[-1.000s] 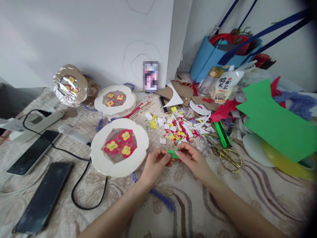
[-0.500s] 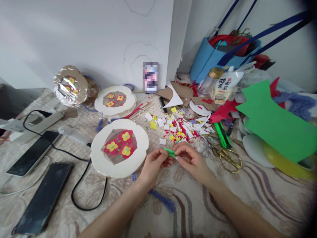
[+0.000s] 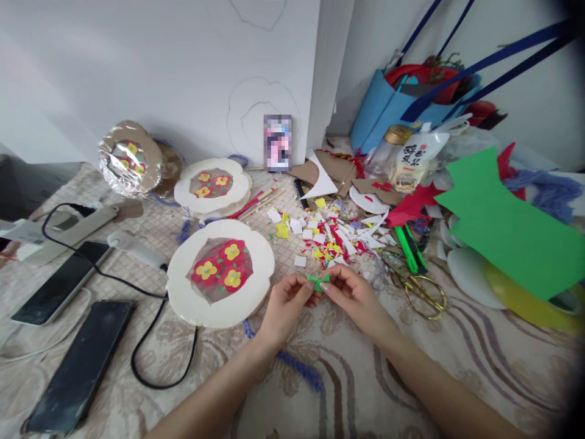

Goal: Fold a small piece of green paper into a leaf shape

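My left hand (image 3: pixel 289 303) and my right hand (image 3: pixel 353 297) meet at the middle, both pinching a small folded piece of green paper (image 3: pixel 319 281) between thumbs and fingers. Left of my hands lies a white scalloped frame (image 3: pixel 181 280) with red and yellow paper flowers in its window. A pile of paper scraps (image 3: pixel 331 235) in white, yellow and red is just beyond my fingers. Gold-handled scissors (image 3: pixel 425 296) rest to the right of my right hand, beside a green cutter (image 3: pixel 410 249).
A large green paper sheet (image 3: pixel 516 225) lies at the right, near a blue bag (image 3: pixel 377 110). Behind are a second frame (image 3: pixel 183 186) and a propped phone (image 3: pixel 278 143). Two dark phones, one nearer (image 3: pixel 80 366), and a black cable (image 3: pixel 132 360) lie left.
The green paper has been turned and its folded ends now point upward. My fingers have shifted slightly around it, with both thumbs now close together on its front.
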Demonstrator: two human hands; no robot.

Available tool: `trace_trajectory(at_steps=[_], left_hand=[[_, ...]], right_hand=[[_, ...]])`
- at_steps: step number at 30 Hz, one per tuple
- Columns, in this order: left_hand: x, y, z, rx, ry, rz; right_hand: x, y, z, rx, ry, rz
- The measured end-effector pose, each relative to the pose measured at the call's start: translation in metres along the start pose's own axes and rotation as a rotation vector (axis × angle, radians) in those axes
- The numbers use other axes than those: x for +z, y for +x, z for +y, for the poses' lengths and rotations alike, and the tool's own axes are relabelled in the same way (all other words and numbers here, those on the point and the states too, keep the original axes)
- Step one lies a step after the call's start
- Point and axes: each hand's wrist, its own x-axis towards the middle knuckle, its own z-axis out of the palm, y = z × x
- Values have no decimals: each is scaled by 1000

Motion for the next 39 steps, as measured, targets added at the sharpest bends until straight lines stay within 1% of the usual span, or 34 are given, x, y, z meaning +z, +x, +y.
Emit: trace_trajectory(at_steps=[3,9,16,26,32,35,39], left_hand=[[1,-1,2,13,39,-9],[0,-2,3,38,45,-15],[-2,0,1,35,69,-20],[-2,-2,2,37,88,-25],[-1,-1,2,-20,-2,-45],[-1,0,0,-49,-40,-53],[-1,0,0,-47,-28,-40]], right_hand=[[-1,0,-1,21,-6,-14],[0,-1,-5,46,-5,-3],[1,-1,-5,132,15,-35],[0,-1,-3,132,20,-55],[0,-1,6,121,56,4],[-1,-1,7,126,77,1],[0,-2,5,145,85,-11]])
